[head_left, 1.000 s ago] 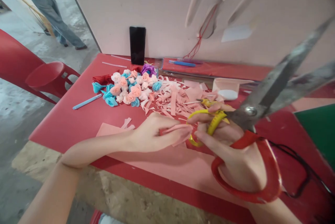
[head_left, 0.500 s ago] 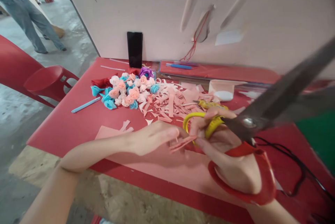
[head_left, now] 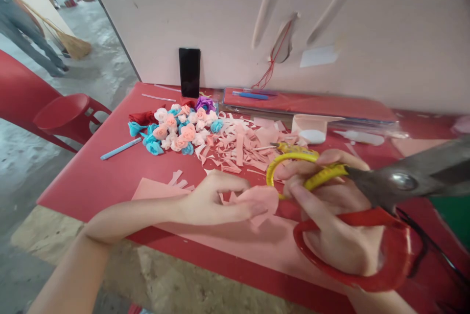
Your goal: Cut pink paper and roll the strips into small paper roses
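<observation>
My left hand (head_left: 211, 201) pinches a cut piece of pink paper (head_left: 267, 200) with a rounded edge, above the table. Large scissors (head_left: 402, 182) hang from my right hand (head_left: 336, 233), one handle loop wrapped in yellow and the other in red. Their blades point right and run out of view. My right fingertips are close to the pink piece; whether they touch it I cannot tell. Beneath both hands lies a larger sheet of pink paper (head_left: 235, 235).
Paper roses (head_left: 179, 130) and pink scraps (head_left: 240, 145) cover the table's middle. A phone (head_left: 190, 73) leans against the white panel behind. A blue stick (head_left: 120, 148) lies left, a glue bottle (head_left: 362, 137) right. A person in jeans stands near a broom (head_left: 75, 46).
The pink piece, earlier seen folded and edge-on between both hands, now shows a wide rounded face in my left hand. My right hand and the scissors have shifted right, the blades swinging lower.
</observation>
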A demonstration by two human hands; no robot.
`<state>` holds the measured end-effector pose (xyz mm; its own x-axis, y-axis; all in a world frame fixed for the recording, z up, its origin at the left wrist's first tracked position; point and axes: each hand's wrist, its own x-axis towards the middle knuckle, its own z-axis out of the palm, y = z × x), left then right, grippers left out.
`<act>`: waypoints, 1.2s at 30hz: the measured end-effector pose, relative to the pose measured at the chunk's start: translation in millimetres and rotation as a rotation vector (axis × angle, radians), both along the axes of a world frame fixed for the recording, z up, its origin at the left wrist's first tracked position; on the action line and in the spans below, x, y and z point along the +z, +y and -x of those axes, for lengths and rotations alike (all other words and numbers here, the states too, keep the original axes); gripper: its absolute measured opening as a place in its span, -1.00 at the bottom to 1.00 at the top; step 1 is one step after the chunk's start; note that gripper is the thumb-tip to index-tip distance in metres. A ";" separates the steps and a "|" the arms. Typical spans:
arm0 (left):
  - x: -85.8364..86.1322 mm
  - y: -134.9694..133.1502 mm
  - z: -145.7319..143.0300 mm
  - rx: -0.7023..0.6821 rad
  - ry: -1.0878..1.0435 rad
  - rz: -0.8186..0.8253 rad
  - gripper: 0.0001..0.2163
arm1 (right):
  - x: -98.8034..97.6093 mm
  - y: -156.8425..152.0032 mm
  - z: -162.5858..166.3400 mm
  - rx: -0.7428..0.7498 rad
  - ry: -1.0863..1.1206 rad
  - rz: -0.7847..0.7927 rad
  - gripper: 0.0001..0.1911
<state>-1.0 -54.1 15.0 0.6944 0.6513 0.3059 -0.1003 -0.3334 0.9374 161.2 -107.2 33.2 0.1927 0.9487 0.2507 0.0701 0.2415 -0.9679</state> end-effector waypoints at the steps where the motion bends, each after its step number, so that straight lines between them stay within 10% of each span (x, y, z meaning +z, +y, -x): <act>1: -0.2 0.2 0.4 0.036 -0.015 -0.081 -0.62 | 1.1 -0.2 0.4 -0.001 0.000 0.000 -0.72; 10: -3.8 3.2 -1.2 0.136 -0.062 -0.410 -0.63 | 5.5 -2.3 15.1 -0.009 -0.058 0.062 -0.68; 25: -0.7 2.0 1.6 -0.179 0.145 -0.270 -0.69 | 2.3 -1.8 17.8 0.080 -0.004 0.140 -0.81; 36: 4.1 -1.9 -1.3 -0.028 0.124 -0.137 -0.76 | -2.6 -3.2 4.8 0.083 -0.210 0.092 -0.88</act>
<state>0.3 -56.0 19.1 0.7499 0.5890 0.3014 0.0020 -0.4575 0.8892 156.4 -110.4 30.6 0.0658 0.9799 0.1885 0.2560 0.1661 -0.9523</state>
